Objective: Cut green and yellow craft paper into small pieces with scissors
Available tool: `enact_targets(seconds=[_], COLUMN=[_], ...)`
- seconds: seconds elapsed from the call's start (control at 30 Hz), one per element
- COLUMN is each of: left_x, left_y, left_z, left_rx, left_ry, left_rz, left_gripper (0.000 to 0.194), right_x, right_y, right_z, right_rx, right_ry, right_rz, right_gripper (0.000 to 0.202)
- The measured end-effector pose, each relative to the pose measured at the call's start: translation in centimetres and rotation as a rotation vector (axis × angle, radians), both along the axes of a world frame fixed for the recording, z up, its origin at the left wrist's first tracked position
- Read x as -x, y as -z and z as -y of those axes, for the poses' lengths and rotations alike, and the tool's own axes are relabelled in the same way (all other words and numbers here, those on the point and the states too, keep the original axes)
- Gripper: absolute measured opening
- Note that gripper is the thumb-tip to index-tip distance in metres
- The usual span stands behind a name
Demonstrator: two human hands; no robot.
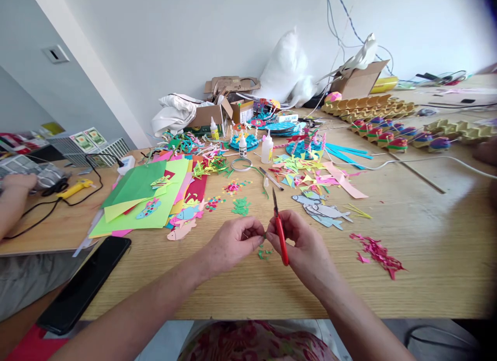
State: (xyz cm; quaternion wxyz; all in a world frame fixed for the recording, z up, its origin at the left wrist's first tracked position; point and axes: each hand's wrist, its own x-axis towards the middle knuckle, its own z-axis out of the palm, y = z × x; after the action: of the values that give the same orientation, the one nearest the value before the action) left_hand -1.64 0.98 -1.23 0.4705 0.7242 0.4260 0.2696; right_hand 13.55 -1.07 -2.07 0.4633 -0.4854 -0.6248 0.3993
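Note:
My left hand point(235, 243), its fingers pinched together, holds one side of a tiny green piece point(265, 235), apparently paper. My right hand point(303, 242) grips red-handled scissors point(280, 235) with the blades pointing up and away. Its thumb and fingertip meet the same green piece, which is mostly hidden. Green scraps point(265, 254) lie on the table just below my fingertips. Farther off sit a small heap of green cut shapes point(241, 206) and scattered coloured dots point(213, 203). Grey-blue paper fish point(324, 212) rest beyond my right hand.
Coloured paper sheets point(134, 182) and a black phone point(85, 283) are at the left. Dark pink strips point(378, 255) lie at the right. Glue bottles point(267, 147) stand upright behind, near egg trays point(367, 108). Another person's hand point(19, 182) shows at far left.

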Motion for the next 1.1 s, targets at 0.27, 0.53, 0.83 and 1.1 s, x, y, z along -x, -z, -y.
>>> enact_targets(seconds=[0.27,0.53,0.83,1.1], left_x=[-0.5,0.3,0.0,0.1], left_y=[-0.6,-1.4,-1.9,-2.0], left_z=[0.5,0.5,0.7,0.7], left_rx=[0.172,0.203,0.204,0.181], left_ry=[-0.076,-0.113,-0.091,-0.069], left_rz=[0.264,0.343,0.317,0.265], left_gripper=[0.008,0.012,0.014,0.011], right_x=[-0.2,-1.1,-0.9,-1.0], right_y=[0.0,-0.1,0.6,0.9], right_z=[0.7,2.6,2.7,2.9], right_rx=[0.036,0.01,-0.022,-0.021], right_ry=[0.046,-0.116,-0.132,-0.111], right_rz=[-0.078,0.32,0.373,0.406], right_gripper=[0.015,0.019,0.021,0.022])
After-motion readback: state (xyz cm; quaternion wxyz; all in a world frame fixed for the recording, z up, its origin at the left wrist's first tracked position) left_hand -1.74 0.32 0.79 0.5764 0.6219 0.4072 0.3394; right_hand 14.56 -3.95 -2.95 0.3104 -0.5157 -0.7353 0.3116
